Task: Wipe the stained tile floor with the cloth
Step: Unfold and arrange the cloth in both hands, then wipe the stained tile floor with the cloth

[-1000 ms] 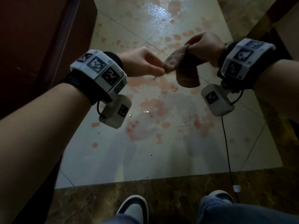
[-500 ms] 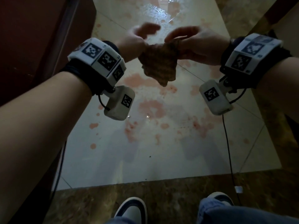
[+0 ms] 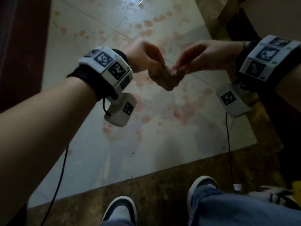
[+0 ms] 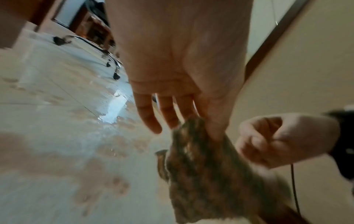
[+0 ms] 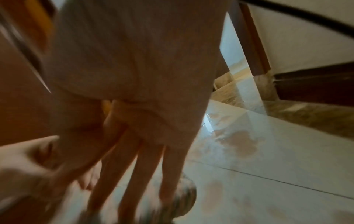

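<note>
Dim indoor scene; a bright glare streak lies on the glossy pale tile floor (image 3: pixel 140 7) at top; corners darken; both wrist views are motion-blurred and soft

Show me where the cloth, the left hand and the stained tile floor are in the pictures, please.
cloth (image 3: pixel 166 79): head view, on the bunched brown fabric between both hands.
left hand (image 3: pixel 145 57): head view, on its back.
stained tile floor (image 3: pixel 184 110): head view, on a pink stain.

Cloth (image 3: pixel 164 77) coarse, waffle-textured; tile floor (image 3: pixel 114 152) glossy, wet, smooth; border (image 3: pixel 154 190) mottled stone.
</note>
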`<state>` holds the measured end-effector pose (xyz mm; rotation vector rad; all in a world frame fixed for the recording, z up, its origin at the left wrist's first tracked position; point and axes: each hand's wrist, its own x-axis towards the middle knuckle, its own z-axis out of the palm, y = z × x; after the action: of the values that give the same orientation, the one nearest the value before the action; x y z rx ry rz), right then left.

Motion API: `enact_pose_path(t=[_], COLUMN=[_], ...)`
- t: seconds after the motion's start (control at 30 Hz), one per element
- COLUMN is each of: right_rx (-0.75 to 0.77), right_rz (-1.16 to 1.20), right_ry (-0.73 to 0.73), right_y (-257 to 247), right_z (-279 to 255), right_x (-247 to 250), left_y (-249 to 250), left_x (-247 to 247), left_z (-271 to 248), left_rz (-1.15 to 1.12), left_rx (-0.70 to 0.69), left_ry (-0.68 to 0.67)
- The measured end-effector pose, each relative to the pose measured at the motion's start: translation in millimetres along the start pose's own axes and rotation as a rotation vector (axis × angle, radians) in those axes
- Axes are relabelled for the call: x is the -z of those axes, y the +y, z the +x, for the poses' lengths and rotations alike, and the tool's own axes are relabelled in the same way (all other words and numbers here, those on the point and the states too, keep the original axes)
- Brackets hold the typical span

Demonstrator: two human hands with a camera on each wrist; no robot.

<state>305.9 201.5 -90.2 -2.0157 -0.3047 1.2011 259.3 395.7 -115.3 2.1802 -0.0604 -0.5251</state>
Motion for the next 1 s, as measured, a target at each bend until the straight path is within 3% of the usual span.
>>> enact_pose_path(t=[0.1, 0.17, 0.27, 0.33, 0.43, 0.53, 0.6, 0.73, 1.0], right_rx=[-0.27, -0.35, -0.325, -0.217, -0.067, -0.029, -0.022, -0.05, -0.173], right_rz=[-0.218, -0.363, -0.61, -0.793, -0.947, -1.182, -1.287, -1.259, -1.246], right_ry=[-0.302, -0.337, -0.199, -0.068, 0.0, -0.092, -0.157, -0.272, -0.319], right_y=[38, 60, 85, 95, 105, 111, 116, 121, 134], right_z=[-6, -6, -3, 3, 13, 26, 34, 44, 32], right_x=[-9, -22, -40, -52, -62, -70, -73, -68, -70], left_y=[-16, -29, -44, -53, -62, -68, -72, -87, -84], left_x=[-42, -66, -82, -86, -93, -103, -109, -109, -123], left_z=[8, 11, 15, 18, 16, 9, 7, 6, 19], left_rz=[0.364, 0.519, 0.586, 0.582, 0.65, 0.794, 0.863, 0.978, 1.028], left_rx=[0.051, 0.078, 0.113, 0.118, -0.001, -0.23, -0.31, -0.298, -0.317], left_ry=[-0.343, -0.449, -0.376, -0.303, -0.224, -0.22, -0.293, -0.466, -0.519])
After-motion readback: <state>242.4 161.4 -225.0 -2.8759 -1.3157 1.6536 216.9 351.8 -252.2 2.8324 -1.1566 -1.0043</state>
